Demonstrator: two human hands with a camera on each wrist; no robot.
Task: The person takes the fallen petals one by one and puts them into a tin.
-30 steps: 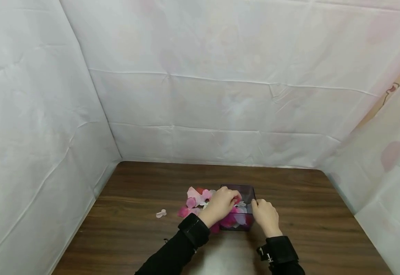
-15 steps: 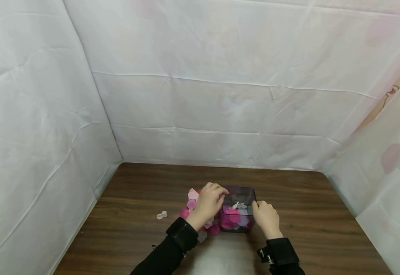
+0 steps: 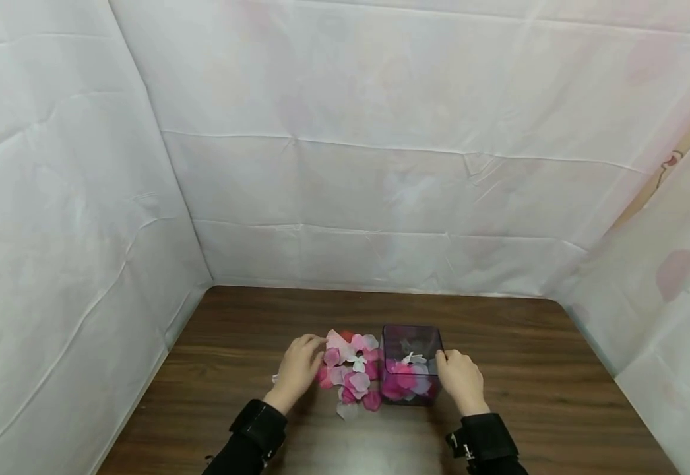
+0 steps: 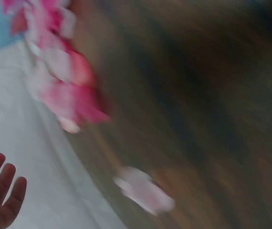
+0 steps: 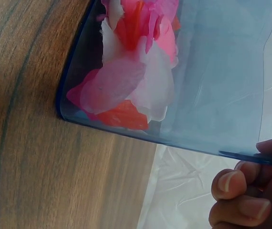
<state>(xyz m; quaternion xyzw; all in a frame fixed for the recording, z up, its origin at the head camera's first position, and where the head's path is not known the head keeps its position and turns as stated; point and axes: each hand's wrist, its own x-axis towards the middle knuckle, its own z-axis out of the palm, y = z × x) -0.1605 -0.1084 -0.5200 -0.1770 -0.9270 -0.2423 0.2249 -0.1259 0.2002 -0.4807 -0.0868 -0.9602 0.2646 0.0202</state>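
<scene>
Left hand [image 3: 297, 369] empty, fingers apart, beside loose, thin pink-and-white petals [image 3: 357, 382] left of the translucent purple plastic box [image 3: 425, 338] the right hand [image 3: 462, 381] pinches—one careless sweep could scatter them!

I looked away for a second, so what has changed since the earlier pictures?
The left hand moved left, from the box to the far side of the petal pile, apparently having let go of pink petals. The right hand still grips the box, which stayed put.
</scene>
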